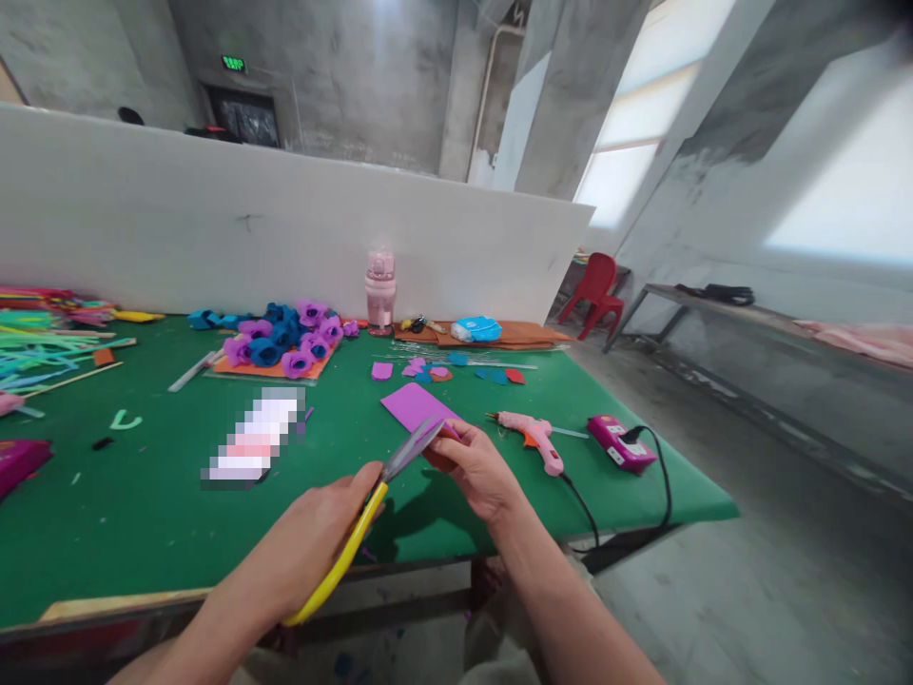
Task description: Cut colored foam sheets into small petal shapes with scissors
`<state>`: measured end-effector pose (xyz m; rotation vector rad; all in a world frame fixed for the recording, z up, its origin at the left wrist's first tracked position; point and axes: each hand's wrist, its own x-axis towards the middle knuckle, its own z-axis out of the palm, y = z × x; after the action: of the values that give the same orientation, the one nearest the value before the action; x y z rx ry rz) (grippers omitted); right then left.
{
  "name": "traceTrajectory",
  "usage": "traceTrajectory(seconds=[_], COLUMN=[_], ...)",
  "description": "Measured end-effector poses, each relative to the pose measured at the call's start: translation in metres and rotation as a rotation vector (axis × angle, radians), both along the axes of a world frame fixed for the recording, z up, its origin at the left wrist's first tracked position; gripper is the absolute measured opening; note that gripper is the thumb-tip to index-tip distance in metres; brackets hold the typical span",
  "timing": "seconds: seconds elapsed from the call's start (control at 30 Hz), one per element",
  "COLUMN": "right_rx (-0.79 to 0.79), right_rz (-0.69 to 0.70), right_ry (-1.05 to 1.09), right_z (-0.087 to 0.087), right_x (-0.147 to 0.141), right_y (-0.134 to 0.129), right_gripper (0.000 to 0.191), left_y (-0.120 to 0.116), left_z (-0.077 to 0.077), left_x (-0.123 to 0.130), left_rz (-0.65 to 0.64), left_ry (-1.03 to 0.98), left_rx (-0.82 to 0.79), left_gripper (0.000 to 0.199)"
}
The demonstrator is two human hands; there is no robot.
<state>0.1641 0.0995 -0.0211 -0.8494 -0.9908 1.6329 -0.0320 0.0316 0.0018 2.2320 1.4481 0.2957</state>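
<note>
My left hand (320, 533) is closed around the yellow-handled scissors (343, 557), whose blades point up and to the right. The blade tips reach a small purple piece of paper or foam (449, 432) pinched in my right hand (479, 471). A dark reddish patch shows below that piece; I cannot tell whether it is another sheet or shaded fingers. Just behind the blades lies a purple sheet (412, 404) on the green table (157, 533). Small cut pieces in purple, blue and red, such as a purple square (381, 371), are scattered beyond it.
Right of my hands lie a pink glue gun (534, 438) and a magenta power box (620, 443) with a black cord. Purple and blue paper flowers (285, 335) sit at back left. A pink bottle (380, 293) stands against the white panel (456, 219). Colored strips (57, 347) lie far left.
</note>
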Motion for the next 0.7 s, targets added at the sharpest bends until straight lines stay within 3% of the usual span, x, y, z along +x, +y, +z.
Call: traceTrajectory(seconds=[0.7], right_rx=[0.020], right_rz=[0.029], right_ry=[0.008], right_z=[-0.0038], right_x=[0.0028], right_y=[0.0026], right_gripper=[0.017], left_y=[-0.0019], left_z=[0.0039], left_x=[-0.0004], left_rz=[0.011], left_ry=[-0.011], left_rx=[-0.044], left_gripper=[0.018])
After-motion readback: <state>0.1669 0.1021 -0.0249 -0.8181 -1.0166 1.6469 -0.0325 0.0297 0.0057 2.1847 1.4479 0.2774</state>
